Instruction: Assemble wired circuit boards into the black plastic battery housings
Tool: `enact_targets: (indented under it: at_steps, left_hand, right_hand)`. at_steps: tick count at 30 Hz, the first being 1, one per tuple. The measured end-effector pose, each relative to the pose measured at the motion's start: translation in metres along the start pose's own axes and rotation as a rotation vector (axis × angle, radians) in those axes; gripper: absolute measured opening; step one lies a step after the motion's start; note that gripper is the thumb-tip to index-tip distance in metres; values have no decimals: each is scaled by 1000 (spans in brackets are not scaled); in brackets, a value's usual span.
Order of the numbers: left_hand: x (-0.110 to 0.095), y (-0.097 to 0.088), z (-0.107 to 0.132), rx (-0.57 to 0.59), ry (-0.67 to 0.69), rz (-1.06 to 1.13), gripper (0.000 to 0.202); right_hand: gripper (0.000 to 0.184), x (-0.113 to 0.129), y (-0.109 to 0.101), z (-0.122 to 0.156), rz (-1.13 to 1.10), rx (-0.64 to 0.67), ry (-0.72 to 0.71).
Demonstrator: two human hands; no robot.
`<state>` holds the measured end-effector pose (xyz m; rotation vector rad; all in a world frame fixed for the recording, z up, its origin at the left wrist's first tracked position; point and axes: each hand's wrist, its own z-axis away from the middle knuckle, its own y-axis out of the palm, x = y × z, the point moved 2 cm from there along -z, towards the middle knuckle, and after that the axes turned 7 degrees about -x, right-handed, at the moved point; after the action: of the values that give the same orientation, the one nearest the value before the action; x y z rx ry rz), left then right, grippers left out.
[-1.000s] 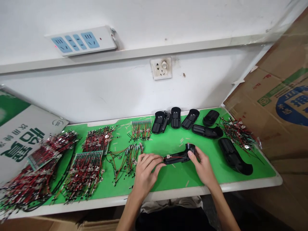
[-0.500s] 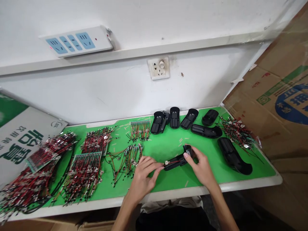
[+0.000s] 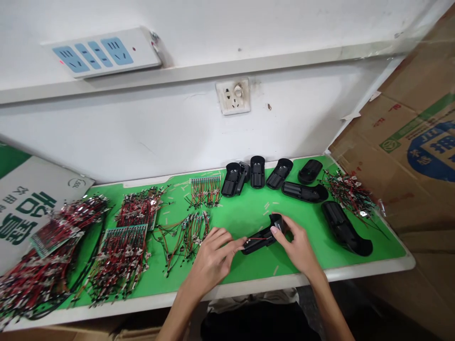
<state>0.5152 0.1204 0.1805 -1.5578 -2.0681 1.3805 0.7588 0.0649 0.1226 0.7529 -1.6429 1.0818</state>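
Observation:
A black plastic shell (image 3: 259, 240) lies tilted above the green mat, its hollow side up. My right hand (image 3: 297, 244) is closed around its curved right end, thumb on top. A thin red wire (image 3: 256, 238) runs along the inside of the shell. At the shell's left end, my left hand (image 3: 217, 255) has its fingers closed, with the index fingertip on the small contact piece at the wire's end. That piece is mostly hidden under the fingertip. Beside my left hand lies a loose bunch of wired parts (image 3: 186, 237).
More black shells (image 3: 257, 172) stand along the back, with another shell (image 3: 344, 229) at the right. Heaps of red-wired circuit boards (image 3: 121, 260) cover the left side. A wire bundle (image 3: 350, 192) lies near the cardboard (image 3: 401, 128). A power strip (image 3: 103, 51) hangs on the wall.
My left index finger has moved onto the contact piece at the shell's left end, covering it. My right hand keeps its hold on the shell. The view has shifted slightly.

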Motion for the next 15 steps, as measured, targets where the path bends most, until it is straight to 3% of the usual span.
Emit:
enact_targets:
  at_steps: [8, 15]
  left_hand:
    - [-7, 6, 6, -33, 5, 32, 29]
    - [-15, 1, 0, 43, 227, -199, 35]
  right_hand:
    - [53, -2, -1, 2, 4, -7, -4]
    - [56, -8, -9, 15, -41, -2, 28]
